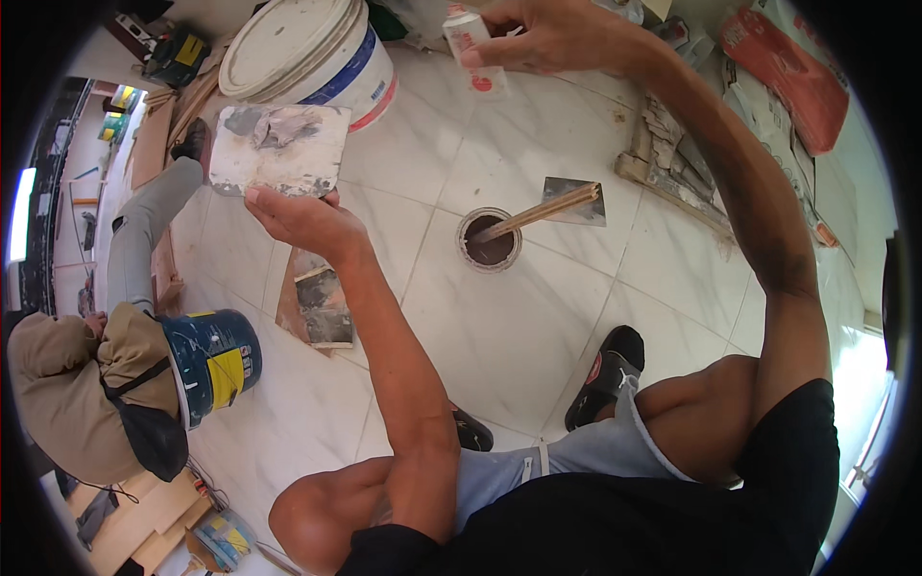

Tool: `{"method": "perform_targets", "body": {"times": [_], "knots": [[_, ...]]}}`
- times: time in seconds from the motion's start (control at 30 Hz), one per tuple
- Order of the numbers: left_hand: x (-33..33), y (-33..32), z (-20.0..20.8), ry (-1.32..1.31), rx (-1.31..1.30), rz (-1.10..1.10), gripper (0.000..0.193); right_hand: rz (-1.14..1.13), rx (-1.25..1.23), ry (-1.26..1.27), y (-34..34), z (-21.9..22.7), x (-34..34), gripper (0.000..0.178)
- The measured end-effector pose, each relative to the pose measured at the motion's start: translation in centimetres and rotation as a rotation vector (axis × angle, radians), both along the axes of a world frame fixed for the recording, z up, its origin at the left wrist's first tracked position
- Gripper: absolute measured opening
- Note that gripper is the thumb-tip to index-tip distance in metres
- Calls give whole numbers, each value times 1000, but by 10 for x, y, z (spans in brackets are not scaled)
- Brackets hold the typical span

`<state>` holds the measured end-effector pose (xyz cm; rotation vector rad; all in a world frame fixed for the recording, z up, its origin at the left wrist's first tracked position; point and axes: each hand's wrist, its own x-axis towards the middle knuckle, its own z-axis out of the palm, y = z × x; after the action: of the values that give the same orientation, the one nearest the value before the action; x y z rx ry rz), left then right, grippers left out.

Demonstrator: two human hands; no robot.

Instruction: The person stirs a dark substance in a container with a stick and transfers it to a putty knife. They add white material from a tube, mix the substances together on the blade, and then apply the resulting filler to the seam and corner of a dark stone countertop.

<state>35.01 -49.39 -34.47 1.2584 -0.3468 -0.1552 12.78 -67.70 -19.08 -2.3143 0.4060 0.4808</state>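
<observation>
My left hand grips the lower edge of a flat, pale mixing board, held up in front of me. Grey smears and a patch of grey paste lie on its face. Farther right, my right hand is wrapped round a small white bottle with red print, held tilted above the floor. Below and between my hands stands an open round tin of dark brown stuff. Wooden sticks lean in it, their ends over a dark square plate.
A large lidded white bucket stands beyond the board. Left, a person in tan clothes sits by a dark blue bucket. Scraps lie on the tiled floor; debris and a red bag are at right.
</observation>
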Motion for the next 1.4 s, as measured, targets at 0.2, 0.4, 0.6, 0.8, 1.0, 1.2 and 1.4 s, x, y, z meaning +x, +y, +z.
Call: {"method": "perform_targets", "body": {"times": [0.2, 0.4, 0.6, 0.8, 1.0, 1.2, 1.4], "knots": [[2, -10, -2, 91, -12, -238, 53, -375, -192, 146, -18, -134, -55, 38], [23, -46, 2, 36, -61, -868, 49, -182, 23, 497, 11, -263, -66, 32], [40, -25, -9, -9, 356, -1086, 45, -213, 135, 627, 28, -354, -115, 27], [53, 15, -26, -5, 464, -1086, 44, -236, 25, 536, 49, -362, -119, 27], [51, 25, -26, 116, 451, -1099, 45, -139, -92, 583, 40, -356, -115, 33], [35, 11, -44, 211, 320, -1169, 43, -90, -456, 133, 41, -410, -187, 42], [57, 24, -46, 143, 485, -1165, 41, -381, -83, 547, 32, -278, -117, 46]]}}
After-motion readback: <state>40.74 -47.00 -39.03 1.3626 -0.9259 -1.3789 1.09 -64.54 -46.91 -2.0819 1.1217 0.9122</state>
